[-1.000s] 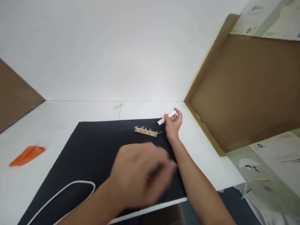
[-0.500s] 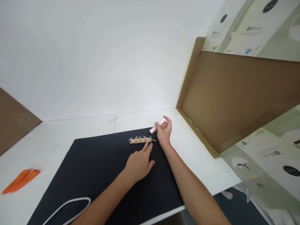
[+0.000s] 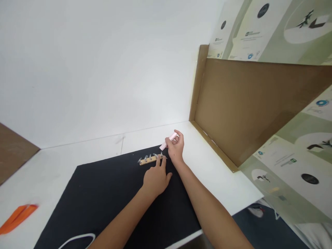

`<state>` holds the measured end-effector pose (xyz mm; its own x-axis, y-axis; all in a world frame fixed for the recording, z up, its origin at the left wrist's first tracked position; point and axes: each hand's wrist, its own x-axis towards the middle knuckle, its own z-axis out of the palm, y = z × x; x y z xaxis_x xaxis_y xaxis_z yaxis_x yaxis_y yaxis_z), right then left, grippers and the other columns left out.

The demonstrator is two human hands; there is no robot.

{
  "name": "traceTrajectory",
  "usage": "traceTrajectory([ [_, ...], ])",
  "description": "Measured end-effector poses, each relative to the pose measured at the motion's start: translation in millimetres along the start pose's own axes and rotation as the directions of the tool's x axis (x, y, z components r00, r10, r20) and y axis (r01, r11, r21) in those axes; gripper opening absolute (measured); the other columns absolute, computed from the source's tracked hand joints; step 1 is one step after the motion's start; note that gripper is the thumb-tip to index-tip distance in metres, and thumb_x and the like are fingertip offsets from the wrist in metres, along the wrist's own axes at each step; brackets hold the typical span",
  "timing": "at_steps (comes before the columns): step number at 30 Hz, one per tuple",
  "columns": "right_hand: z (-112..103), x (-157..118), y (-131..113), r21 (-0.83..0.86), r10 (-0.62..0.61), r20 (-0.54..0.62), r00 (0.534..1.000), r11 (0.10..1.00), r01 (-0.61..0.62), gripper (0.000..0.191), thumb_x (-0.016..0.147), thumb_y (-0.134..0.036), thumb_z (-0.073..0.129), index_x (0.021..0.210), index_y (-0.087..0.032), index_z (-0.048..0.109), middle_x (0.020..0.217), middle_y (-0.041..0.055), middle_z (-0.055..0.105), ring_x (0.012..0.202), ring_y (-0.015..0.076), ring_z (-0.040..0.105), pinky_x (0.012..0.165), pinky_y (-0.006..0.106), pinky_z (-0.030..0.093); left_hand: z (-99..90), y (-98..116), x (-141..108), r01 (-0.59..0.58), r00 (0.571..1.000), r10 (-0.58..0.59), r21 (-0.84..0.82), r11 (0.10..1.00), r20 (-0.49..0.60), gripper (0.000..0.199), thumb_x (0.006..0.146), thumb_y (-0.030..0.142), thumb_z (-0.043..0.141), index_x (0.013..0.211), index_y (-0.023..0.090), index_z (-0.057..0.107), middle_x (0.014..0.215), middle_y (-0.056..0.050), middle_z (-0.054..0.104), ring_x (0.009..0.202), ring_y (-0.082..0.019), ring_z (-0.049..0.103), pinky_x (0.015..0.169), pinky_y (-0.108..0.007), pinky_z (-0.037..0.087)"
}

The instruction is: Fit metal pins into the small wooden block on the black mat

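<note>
A narrow wooden strip (image 3: 144,162) with several small metal and clear pieces along it lies on the black mat (image 3: 103,186), near the mat's back edge. My left hand (image 3: 156,176) rests its extended fingertips on the right end of this strip, fingers apart. Just behind and to the right, my right hand (image 3: 176,147) pinches a flat, pale pink strip (image 3: 168,141) between thumb and fingers. The pink strip slants down to the left, its lower end close to the wooden strip's right end.
An orange object (image 3: 18,218) lies on the white table (image 3: 220,180) at far left. A white cable (image 3: 77,237) loops on the mat's front. A brown cardboard panel (image 3: 238,103) stands at right.
The camera view has shifted and tilted. My left fingers now cover more of the wooden strip's right end. My right hand still holds the pink strip beside it.
</note>
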<state>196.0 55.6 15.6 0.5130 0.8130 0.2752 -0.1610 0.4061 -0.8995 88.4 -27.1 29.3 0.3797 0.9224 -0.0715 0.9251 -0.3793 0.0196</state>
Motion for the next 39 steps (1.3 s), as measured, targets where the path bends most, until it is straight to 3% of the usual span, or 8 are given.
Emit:
traceTrajectory([
  [6,1.2,-1.0,-1.7,0.011,0.015,0.005,1.0,1.0,-0.015,0.049,0.075,-0.023,0.065,0.12,-0.024,0.047,0.077,-0.0061,0.051,0.055,0.0085,0.052,0.052,0.021,0.046,7.7,7.3,15.4,0.058,0.997,-0.058,-0.017,0.998,-0.056,0.071,0.092,0.05,0.042,0.149,0.01,0.03,0.154,-0.027,0.028,0.094,-0.035,0.07,0.076,-0.042,0.053],
  [12,1.6,-0.4,-0.4,0.024,0.029,-0.005,1.0,0.999,-0.029,0.049,0.075,-0.023,0.065,0.121,-0.023,0.046,0.078,-0.0057,0.053,0.055,0.0087,0.054,0.052,0.021,0.047,19.3,-7.2,16.5,-0.012,0.993,0.002,-0.08,0.997,-0.114,0.072,0.092,0.049,0.043,0.151,0.012,0.027,0.155,-0.024,0.029,0.098,-0.036,0.069,0.076,-0.041,0.053],
  [18,0.1,3.0,-4.6,0.048,0.024,-0.037,0.999,0.999,-0.022,0.05,0.073,-0.025,0.066,0.119,-0.023,0.047,0.077,-0.0062,0.052,0.055,0.0092,0.055,0.051,0.021,0.047,24.3,-21.9,13.7,-0.139,0.975,0.093,-0.228,0.964,-0.201,0.058,0.091,0.035,0.049,0.147,0.021,0.038,0.148,-0.012,0.045,0.115,-0.032,0.063,0.088,-0.041,0.052],
  [23,-5.7,8.2,-3.8,0.052,0.064,-0.087,0.994,0.997,-0.06,0.053,0.071,-0.026,0.067,0.12,-0.023,0.046,0.077,-0.0053,0.054,0.054,0.0098,0.056,0.049,0.022,0.048,33.4,-31.3,12.7,-0.188,0.957,0.085,-0.369,0.91,-0.277,0.05,0.09,0.03,0.052,0.139,0.025,0.05,0.128,-0.008,0.066,0.107,-0.03,0.067,0.089,-0.044,0.053],
  [27,-9.4,9.9,-0.1,0.062,0.06,-0.087,0.994,0.997,-0.055,0.054,0.072,-0.027,0.067,0.121,-0.023,0.045,0.08,-0.0044,0.056,0.056,0.0105,0.058,0.05,0.023,0.049,40.8,-34.2,9.8,-0.387,0.882,0.163,-0.48,0.788,-0.443,0.033,0.09,0.023,0.051,0.12,0.027,0.066,0.119,-0.003,0.071,0.104,-0.023,0.069,0.091,-0.034,0.053],
  [30,-10.6,10.1,-0.1,0.073,0.041,-0.087,0.995,0.997,-0.034,0.054,0.072,-0.027,0.068,0.121,-0.023,0.044,0.08,-0.0045,0.055,0.057,0.011,0.058,0.049,0.022,0.049,35.6,-33.1,4.8,-0.444,0.855,0.156,-0.541,0.715,-0.495,0.022,0.09,0.024,0.053,0.102,0.026,0.071,0.106,-0.003,0.076,0.073,-0.016,0.072,0.071,-0.027,0.055],
  [35,-9.0,7.0,-1.5,0.073,0.057,-0.062,0.996,0.996,-0.053,0.054,0.072,-0.027,0.068,0.121,-0.021,0.044,0.078,-0.0047,0.054,0.056,0.0106,0.058,0.048,0.022,0.049,16.0,-38.8,-8.4,-0.334,0.912,-0.007,-0.75,0.571,-0.411,0.013,0.089,0.03,0.055,0.085,0.022,0.065,0.086,-0.004,0.076,0.049,-0.011,0.056,0.052,-0.024,0.046],
  [39,-6.7,2.5,-0.7,0.048,0.043,-0.015,0.999,0.998,-0.042,0.053,0.073,-0.028,0.068,0.12,-0.022,0.045,0.078,-0.0052,0.053,0.055,0.01,0.057,0.046,0.021,0.048,14.7,-45.5,-18.9,-0.249,0.962,-0.043,-0.928,0.276,-0.271,0.016,0.091,0.035,0.053,0.085,0.021,0.05,0.105,-0.008,0.073,0.056,-0.011,0.058,0.055,-0.025,0.046],
])
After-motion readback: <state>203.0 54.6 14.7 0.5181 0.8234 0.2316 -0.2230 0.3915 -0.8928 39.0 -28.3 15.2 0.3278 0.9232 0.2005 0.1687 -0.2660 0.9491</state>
